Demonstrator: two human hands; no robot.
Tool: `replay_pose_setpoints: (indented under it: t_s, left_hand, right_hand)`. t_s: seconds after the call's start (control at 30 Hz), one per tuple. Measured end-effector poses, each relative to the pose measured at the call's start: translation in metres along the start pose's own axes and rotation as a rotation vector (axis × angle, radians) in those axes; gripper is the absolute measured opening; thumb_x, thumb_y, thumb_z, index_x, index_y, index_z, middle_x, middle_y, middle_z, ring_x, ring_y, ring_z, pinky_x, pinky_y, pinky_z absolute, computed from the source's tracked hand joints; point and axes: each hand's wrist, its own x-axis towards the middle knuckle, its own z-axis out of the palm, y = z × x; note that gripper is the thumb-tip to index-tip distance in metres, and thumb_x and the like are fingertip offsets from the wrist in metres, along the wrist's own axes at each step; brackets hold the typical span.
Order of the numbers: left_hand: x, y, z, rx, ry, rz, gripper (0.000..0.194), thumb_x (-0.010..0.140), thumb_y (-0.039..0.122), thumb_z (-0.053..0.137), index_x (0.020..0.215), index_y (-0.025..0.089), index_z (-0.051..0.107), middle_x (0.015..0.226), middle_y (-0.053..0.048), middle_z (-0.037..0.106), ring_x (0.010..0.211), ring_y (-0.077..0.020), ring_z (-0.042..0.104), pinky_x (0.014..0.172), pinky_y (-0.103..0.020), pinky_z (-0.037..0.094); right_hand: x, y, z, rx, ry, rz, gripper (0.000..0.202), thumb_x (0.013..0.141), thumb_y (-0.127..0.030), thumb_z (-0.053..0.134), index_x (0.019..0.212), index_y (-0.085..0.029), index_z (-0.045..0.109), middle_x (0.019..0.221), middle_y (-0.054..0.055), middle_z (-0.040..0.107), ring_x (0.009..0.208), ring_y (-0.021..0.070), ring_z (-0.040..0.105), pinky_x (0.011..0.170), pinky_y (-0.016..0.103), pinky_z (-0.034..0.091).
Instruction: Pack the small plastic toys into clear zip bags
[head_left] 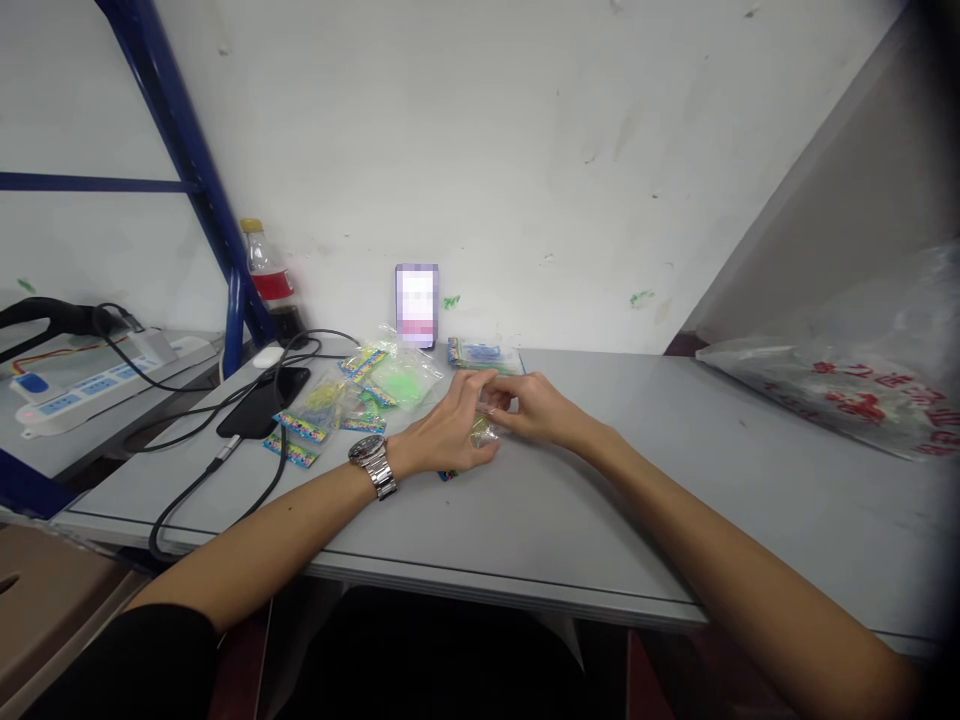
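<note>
My left hand (448,428), with a metal watch (373,464) on the wrist, bends over a small clear plastic bag (484,431) with something yellow-green in it. A printed bit of its colourful label pokes out under the palm. From the other side, my right hand (538,408) pinches the bag with thumb and curled fingers. The fingertips of both hands meet at the bag, and the left ones are partly hidden. Just behind the hands lie packets with blue contents (484,353). Left of them is a pile of similar packets, one with a bright green item (397,382).
A lit phone (417,305) leans on the wall. At left are a dark phone (262,402) on a cable, a white case (268,356), a cola bottle (270,280), a power strip (112,385) and a blue frame (180,150). A large plastic bag (847,390) stands right.
</note>
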Motion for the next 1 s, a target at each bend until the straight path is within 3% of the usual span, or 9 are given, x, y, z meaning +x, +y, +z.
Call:
replay_pose_setpoints:
  t_s: [0.33,0.6,0.9,1.0]
  left_hand:
    - [-0.0008,0.0021,-0.0012,0.004,-0.018,-0.015,0.086,0.073,0.025,0.065,0.141,0.022,0.012,0.131,-0.016,0.03,0.126,-0.0335,0.04,0.104,-0.057,0.041]
    - [0.0002,0.0022,0.0,0.028,0.0,0.006,0.087,0.072,0.024,0.065,0.14,0.021,0.011,0.129,-0.016,0.031,0.125,-0.033,0.041,0.105,-0.057,0.04]
    - [0.0003,0.0031,-0.001,0.019,0.012,0.011,0.086,0.071,0.022,0.064,0.14,0.019,0.013,0.128,-0.016,0.032,0.125,-0.0324,0.04,0.104,-0.055,0.042]
    - [0.0003,0.0032,-0.0012,0.027,0.002,0.018,0.086,0.071,0.021,0.065,0.14,0.019,0.013,0.128,-0.016,0.032,0.125,-0.0328,0.04,0.103,-0.055,0.043]
  right_hand:
    - [0.005,-0.0073,0.007,-0.201,-0.014,0.061,0.025,0.07,-0.008,0.047,0.055,-0.021,0.031,0.05,-0.004,0.038,0.05,0.0096,0.028,0.052,0.03,0.026]
    - [0.0061,-0.0017,0.0092,-0.228,0.043,0.04,0.024,0.074,-0.01,0.044,0.059,-0.021,0.031,0.052,-0.003,0.04,0.049,0.0103,0.029,0.052,0.03,0.024]
    - [0.0009,-0.0034,0.0043,-0.082,-0.012,0.018,0.01,0.075,-0.015,0.046,0.067,-0.02,0.043,0.061,-0.002,0.05,0.054,0.0109,0.039,0.055,0.029,0.031]
    - [0.0001,-0.0043,0.0033,-0.07,-0.023,0.025,0.016,0.08,-0.022,0.048,0.065,-0.02,0.043,0.059,-0.002,0.048,0.054,0.0108,0.038,0.055,0.029,0.031]
